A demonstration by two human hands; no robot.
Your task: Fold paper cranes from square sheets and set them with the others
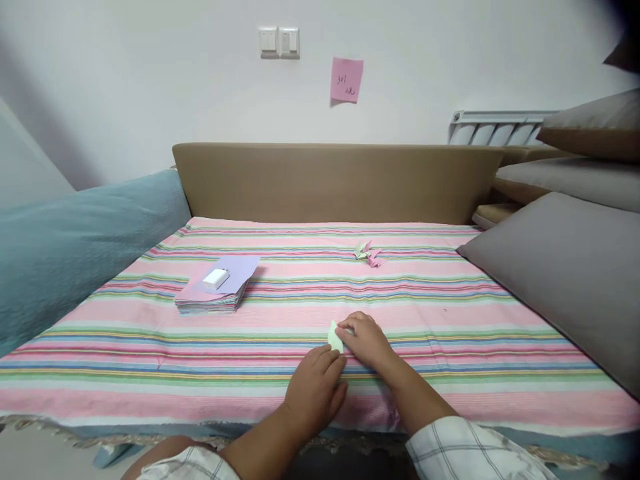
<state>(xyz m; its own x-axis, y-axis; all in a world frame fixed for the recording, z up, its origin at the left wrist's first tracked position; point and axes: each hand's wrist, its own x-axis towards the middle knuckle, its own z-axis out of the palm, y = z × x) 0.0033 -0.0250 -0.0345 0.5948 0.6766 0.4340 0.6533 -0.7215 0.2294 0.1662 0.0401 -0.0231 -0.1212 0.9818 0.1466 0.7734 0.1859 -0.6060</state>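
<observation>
A small folded piece of pale green paper (335, 338) lies on the striped cloth in front of me. My right hand (367, 340) has thumb and fingers closed on the paper's right edge. At its lower end my left hand (317, 383) presses with bent fingers, which hide that part. Farther back on the cloth rest a couple of folded paper figures, one pale green (361, 251) and one pink (375, 258), touching or nearly so.
A stack of coloured paper (210, 305) stands at the left with a white charger plug (217, 279) on top. The striped cloth (280, 320) covers the seat. Grey cushions (560, 267) border the right, a blue-covered armrest (95, 240) the left, a brown backrest (330, 183) the back.
</observation>
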